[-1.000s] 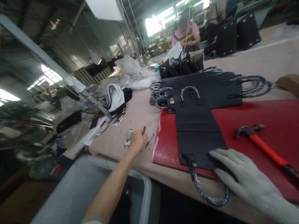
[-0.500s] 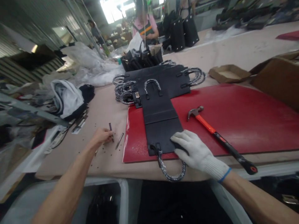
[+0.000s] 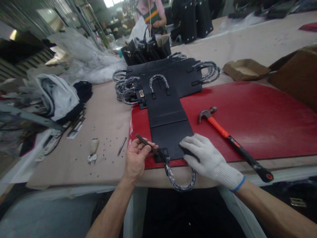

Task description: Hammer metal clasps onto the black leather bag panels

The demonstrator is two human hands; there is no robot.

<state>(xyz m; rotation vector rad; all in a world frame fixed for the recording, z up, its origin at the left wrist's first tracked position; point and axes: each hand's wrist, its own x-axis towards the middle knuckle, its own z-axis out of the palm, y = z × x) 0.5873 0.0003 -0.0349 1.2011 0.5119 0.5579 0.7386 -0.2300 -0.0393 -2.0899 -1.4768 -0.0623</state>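
Observation:
My left hand (image 3: pixel 136 158), bare, pinches a slim dark metal punch (image 3: pixel 146 142). Its lower end is by the loose black strap tab of the rope handle (image 3: pixel 182 187), at the near left corner of a black bag panel (image 3: pixel 168 132). Whether the tip touches the tab I cannot tell. My right hand (image 3: pixel 206 160), in a white knit glove, holds the panel's near right edge, fingers over the top; a dark part shows between thumb and fingers. A second rope handle (image 3: pixel 158 77) is fixed at the panel's far end. The panel lies on a red board (image 3: pixel 247 132).
A claw hammer (image 3: pixel 223 132) lies right of my gloved hand. Another metal punch (image 3: pixel 122 146) and a thread-wrapped piece (image 3: pixel 93 150) lie left, among small dark bits. Stacked black panels (image 3: pixel 183 71) with rope handles and a cardboard tray (image 3: pixel 245 69) are behind. A person (image 3: pixel 153 16) works beyond.
My left hand has moved right with the punch, from the bare tabletop to the panel's near left corner, uncovering the thread-wrapped piece. My right hand keeps its place on the panel.

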